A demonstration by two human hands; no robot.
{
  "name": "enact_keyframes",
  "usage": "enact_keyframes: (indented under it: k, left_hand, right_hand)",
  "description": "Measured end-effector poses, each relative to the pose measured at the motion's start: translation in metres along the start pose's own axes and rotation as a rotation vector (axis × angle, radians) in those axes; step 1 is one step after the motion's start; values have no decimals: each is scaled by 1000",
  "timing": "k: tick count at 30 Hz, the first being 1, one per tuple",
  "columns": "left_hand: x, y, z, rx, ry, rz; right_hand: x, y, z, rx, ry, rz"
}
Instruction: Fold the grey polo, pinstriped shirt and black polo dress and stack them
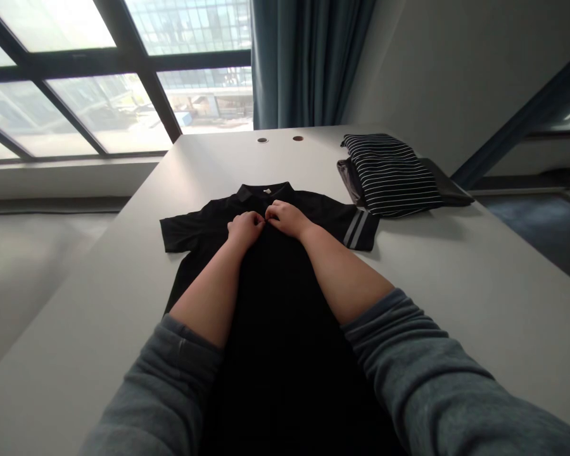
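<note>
A black polo shirt (280, 297) lies spread face up, its collar toward the far side and its sleeves out to both sides. Two grey stripes cross the sleeve on the right. Just below the collar, at the front opening, my left hand (246, 228) pinches the fabric from the left. Close beside it, my right hand (285, 217) pinches the same spot from the right. Fingertips of both hands nearly meet there; any button between them is too small to make out.
The shirt rests on a white table (456, 304) with two round holes near its far edge. Folded clothes, a black-and-white striped garment (394, 174) on top, lie at the back right. Beyond the table are a blue curtain (308, 63) and large windows (204, 95).
</note>
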State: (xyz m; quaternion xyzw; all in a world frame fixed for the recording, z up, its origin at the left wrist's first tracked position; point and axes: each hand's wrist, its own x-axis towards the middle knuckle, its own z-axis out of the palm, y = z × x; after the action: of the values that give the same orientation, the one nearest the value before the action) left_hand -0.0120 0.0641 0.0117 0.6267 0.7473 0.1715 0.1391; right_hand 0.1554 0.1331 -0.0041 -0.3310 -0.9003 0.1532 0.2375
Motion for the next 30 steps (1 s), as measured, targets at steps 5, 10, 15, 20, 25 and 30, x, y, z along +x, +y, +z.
enact_keyframes:
  k: [5, 10, 15, 20, 25, 30]
  left_hand:
    - [3, -4, 3, -100, 43, 29]
    - [5, -10, 5, -239, 69, 71]
    - [3, -10, 4, -221, 73, 59]
    - [0, -6, -1, -266, 88, 70]
    - [-2, -5, -4, -348, 140, 71]
    - [-5, -3, -8, -362, 149, 72]
  right_hand:
    - [-1, 0, 2, 96, 72, -27]
    - [-2, -1, 2, 213, 129, -25]
    - [-4, -6, 1, 246, 108, -9]
    - [-4, -7, 1, 305, 147, 65]
    - [-4, -4, 2, 310, 177, 116]
    - [-4, -2, 5, 319, 200, 126]
